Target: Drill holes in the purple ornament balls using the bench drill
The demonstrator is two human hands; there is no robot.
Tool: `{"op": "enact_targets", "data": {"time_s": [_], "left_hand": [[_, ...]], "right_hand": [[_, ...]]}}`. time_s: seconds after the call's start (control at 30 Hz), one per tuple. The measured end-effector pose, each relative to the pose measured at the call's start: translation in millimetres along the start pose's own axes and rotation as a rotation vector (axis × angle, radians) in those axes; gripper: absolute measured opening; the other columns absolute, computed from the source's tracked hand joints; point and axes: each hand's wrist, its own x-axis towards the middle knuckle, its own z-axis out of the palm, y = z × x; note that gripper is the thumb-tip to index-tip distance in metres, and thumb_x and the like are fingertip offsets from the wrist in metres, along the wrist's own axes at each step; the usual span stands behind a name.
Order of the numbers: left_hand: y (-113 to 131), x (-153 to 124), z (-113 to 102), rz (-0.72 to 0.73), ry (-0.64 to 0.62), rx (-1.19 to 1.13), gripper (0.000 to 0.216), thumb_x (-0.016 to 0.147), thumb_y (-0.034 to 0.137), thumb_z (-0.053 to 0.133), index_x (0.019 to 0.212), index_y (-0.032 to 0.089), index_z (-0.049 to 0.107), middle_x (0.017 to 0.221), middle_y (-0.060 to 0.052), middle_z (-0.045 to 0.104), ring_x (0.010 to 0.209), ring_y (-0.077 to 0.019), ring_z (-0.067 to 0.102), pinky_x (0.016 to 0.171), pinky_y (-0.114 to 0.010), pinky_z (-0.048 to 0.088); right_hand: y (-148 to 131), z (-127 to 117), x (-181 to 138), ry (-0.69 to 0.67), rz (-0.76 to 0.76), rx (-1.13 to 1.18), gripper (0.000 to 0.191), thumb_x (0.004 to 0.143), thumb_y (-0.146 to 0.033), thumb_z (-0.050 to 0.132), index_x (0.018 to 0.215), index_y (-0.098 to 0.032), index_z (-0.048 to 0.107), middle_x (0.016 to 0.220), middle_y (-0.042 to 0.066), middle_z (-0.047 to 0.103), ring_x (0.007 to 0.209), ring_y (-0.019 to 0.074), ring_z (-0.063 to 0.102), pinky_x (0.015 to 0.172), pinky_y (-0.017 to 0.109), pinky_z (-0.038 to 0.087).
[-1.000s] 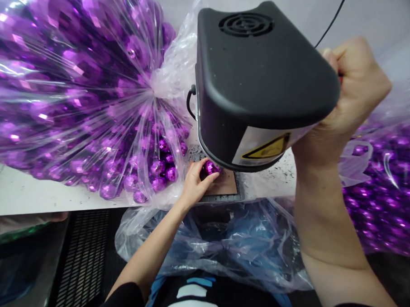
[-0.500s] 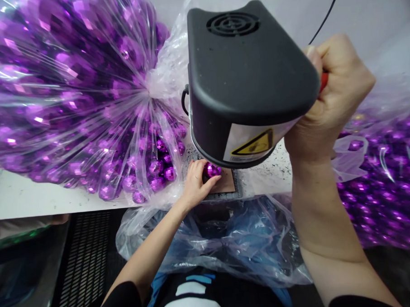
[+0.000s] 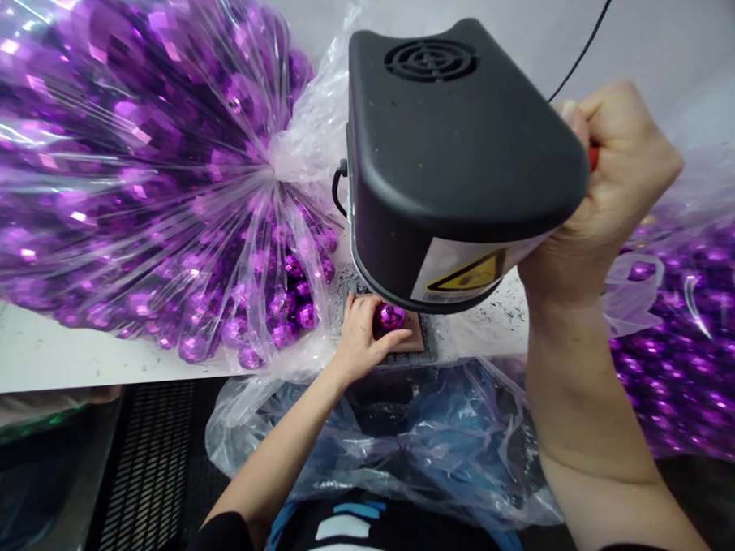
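My left hand point(image 3: 363, 343) pinches a small purple faceted ball point(image 3: 389, 316) and holds it on a brown pad point(image 3: 414, 341) under the black machine head point(image 3: 453, 154). My right hand point(image 3: 607, 192) is fisted around a red handle point(image 3: 592, 158) at the right side of that black housing, which carries a yellow warning label point(image 3: 468, 276). Most of the handle is hidden by my fingers.
A large clear bag of purple balls point(image 3: 132, 180) lies on the white table point(image 3: 60, 354) at the left. Another bag of purple balls point(image 3: 692, 326) sits at the right. A clear plastic bag point(image 3: 405, 444) hangs open below the table edge. A black cable point(image 3: 589, 38) runs up behind the machine.
My left hand has pushed the purple ball a little further right under the machine head. My right hand stays clenched on the handle, shifting slightly with the view.
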Motion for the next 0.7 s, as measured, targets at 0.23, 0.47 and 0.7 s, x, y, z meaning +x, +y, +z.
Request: {"op": "enact_targets", "data": {"time_s": [0.23,0.47,0.7], "left_hand": [[7.2,1.7,6.0,-0.031,0.002,0.091,0.027,0.09,0.037,0.064,0.112,0.022,0.057,0.109,-0.008,0.064,0.113,-0.0271,0.057,0.115,-0.055,0.03],[9.8,4.7,5.4,-0.045,-0.045,0.069,0.022,0.089,0.036,0.061,0.105,0.02,0.059,0.101,-0.007,0.063,0.108,-0.0273,0.057,0.115,-0.057,0.029],[12.1,4.2,0.7,-0.064,-0.089,0.03,0.028,0.09,0.04,0.06,0.112,0.024,0.064,0.111,-0.007,0.067,0.113,-0.0269,0.057,0.118,-0.055,0.028]], "right_hand": [[2.4,-1.4,0.3,0.008,-0.009,0.011,0.041,0.096,-0.032,0.044,0.067,-0.013,0.023,0.067,-0.002,0.024,0.065,-0.0012,0.029,0.065,0.022,0.024],[-17.2,-27.2,-29.0,0.014,-0.038,-0.293,0.028,0.097,-0.035,0.044,0.079,-0.017,0.057,0.072,-0.003,0.048,0.064,0.0015,0.04,0.062,0.024,0.032],[-28.0,-56.9,-78.9,-0.144,0.034,-0.345,0.016,0.087,-0.032,0.061,0.084,-0.018,0.067,0.059,-0.003,0.053,0.052,0.0028,0.047,0.05,0.021,0.036]]}}
